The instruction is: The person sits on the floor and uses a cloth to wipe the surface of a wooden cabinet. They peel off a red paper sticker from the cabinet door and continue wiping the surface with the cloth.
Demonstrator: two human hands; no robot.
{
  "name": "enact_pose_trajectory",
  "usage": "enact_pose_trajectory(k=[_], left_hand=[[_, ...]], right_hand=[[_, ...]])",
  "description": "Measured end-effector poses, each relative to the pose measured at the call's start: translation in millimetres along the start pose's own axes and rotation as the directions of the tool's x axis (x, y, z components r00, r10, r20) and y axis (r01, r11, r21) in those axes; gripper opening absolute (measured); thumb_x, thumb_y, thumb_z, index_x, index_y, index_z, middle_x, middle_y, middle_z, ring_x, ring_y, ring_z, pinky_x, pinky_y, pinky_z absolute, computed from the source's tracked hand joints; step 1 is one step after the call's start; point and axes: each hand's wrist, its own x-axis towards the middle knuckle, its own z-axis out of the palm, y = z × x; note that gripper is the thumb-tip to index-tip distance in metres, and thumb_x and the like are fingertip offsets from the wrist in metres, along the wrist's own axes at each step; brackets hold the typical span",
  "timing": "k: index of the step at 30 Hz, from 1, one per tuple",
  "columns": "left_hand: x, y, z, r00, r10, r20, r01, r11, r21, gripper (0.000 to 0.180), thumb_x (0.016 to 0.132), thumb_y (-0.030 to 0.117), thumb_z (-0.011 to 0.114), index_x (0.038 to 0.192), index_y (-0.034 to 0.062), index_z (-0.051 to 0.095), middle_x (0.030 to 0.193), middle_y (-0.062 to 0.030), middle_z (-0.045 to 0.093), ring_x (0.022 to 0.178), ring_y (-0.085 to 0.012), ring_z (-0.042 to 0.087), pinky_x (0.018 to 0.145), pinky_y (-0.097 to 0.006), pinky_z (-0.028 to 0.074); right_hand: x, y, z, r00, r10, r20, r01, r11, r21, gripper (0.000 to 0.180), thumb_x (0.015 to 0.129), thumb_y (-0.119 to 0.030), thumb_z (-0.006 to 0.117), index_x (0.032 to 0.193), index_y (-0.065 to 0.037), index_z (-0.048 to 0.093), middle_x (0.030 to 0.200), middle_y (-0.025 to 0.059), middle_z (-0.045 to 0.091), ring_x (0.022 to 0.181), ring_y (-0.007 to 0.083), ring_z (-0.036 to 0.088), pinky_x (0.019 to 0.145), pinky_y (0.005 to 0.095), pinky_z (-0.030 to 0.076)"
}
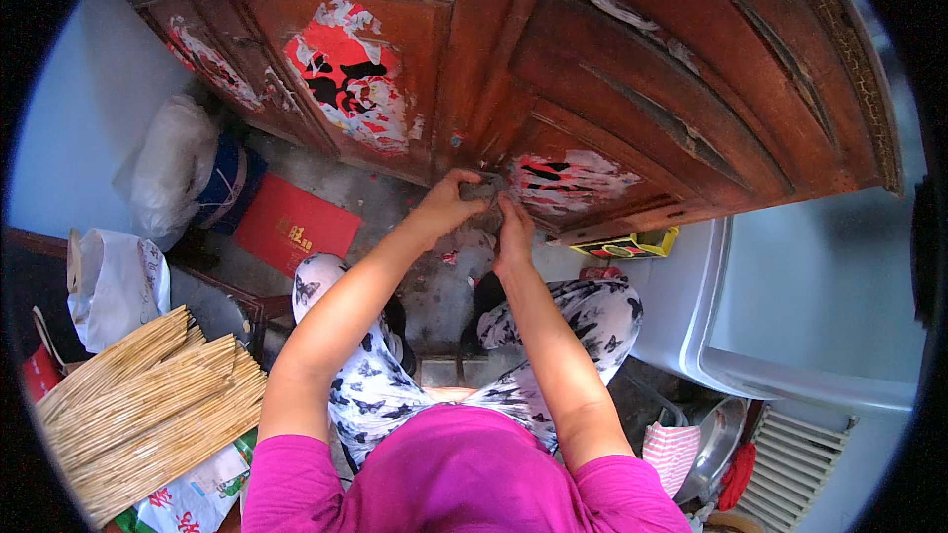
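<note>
In front of me stands a dark brown wooden cabinet point(479, 49) with panelled doors. Torn red, white and black paper point(355, 79) clings to a door on the left, and a second torn paper patch point(573, 181) is on the lower right panel. My left hand point(454, 205) and my right hand point(513, 234) meet low at the cabinet, between these patches. Fingers of both are closed around a small dark grey, crumpled cloth-like piece point(481, 190). Its exact kind is hard to make out.
Bundled thin straw-coloured sticks point(148, 415) lie at the left. A red flat box point(298, 225), a white plastic bag point(176, 163) and a paper bag point(118, 286) are behind them. On the right are a pale appliance point(800, 286), a yellow-black box point(642, 243) and a metal basin point(718, 444).
</note>
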Motion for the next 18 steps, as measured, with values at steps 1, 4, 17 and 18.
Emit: enact_pose_trajectory(k=[1, 4, 17, 18], left_hand=[[-1, 3, 2, 0.999, -0.033, -0.039, 0.03, 0.997, -0.07, 0.063, 0.085, 0.027, 0.085, 0.136, 0.0034, 0.058, 0.118, -0.0144, 0.066, 0.107, -0.0223, 0.062, 0.098, -0.038, 0.049], [-9, 3, 12, 0.855, 0.223, -0.468, -0.337, 0.926, -0.173, 0.064, 0.082, 0.02, 0.088, 0.133, -0.0001, 0.054, 0.127, -0.0151, 0.061, 0.12, -0.0237, 0.056, 0.104, -0.036, 0.046], [32, -37, 30, 0.861, 0.16, -0.483, -0.258, 0.955, -0.143, 0.035, 0.087, -0.003, 0.072, 0.118, 0.0012, 0.055, 0.115, -0.0129, 0.063, 0.108, -0.0207, 0.059, 0.098, -0.033, 0.047], [34, -37, 36, 0.873, 0.121, -0.472, -0.201, 0.972, -0.123, 0.035, 0.087, -0.003, 0.072, 0.118, 0.0016, 0.055, 0.116, -0.0132, 0.063, 0.108, -0.0215, 0.059, 0.098, -0.033, 0.047]], right_hand=[[2, -2, 0, 0.986, -0.16, -0.051, 0.16, 0.987, -0.019, 0.052, 0.096, -0.041, 0.076, 0.13, -0.007, 0.059, 0.132, 0.0075, 0.059, 0.12, 0.021, 0.055, 0.104, 0.0376, 0.042], [-24, -35, 38, 0.866, -0.488, -0.107, 0.469, 0.868, -0.16, 0.03, 0.099, -0.022, 0.073, 0.121, -0.004, 0.061, 0.122, 0.0058, 0.063, 0.114, 0.0172, 0.056, 0.101, 0.0314, 0.043], [26, 13, 41, 0.911, -0.403, -0.087, 0.357, 0.877, -0.322, 0.027, 0.1, -0.016, 0.069, 0.117, 0.004, 0.062, 0.116, 0.0123, 0.067, 0.107, 0.0202, 0.06, 0.093, 0.0363, 0.049], [41, 27, 26, 0.911, -0.406, -0.07, 0.364, 0.872, -0.327, 0.027, 0.1, -0.017, 0.069, 0.116, 0.003, 0.062, 0.116, 0.0118, 0.068, 0.106, 0.0196, 0.06, 0.092, 0.0357, 0.049]])
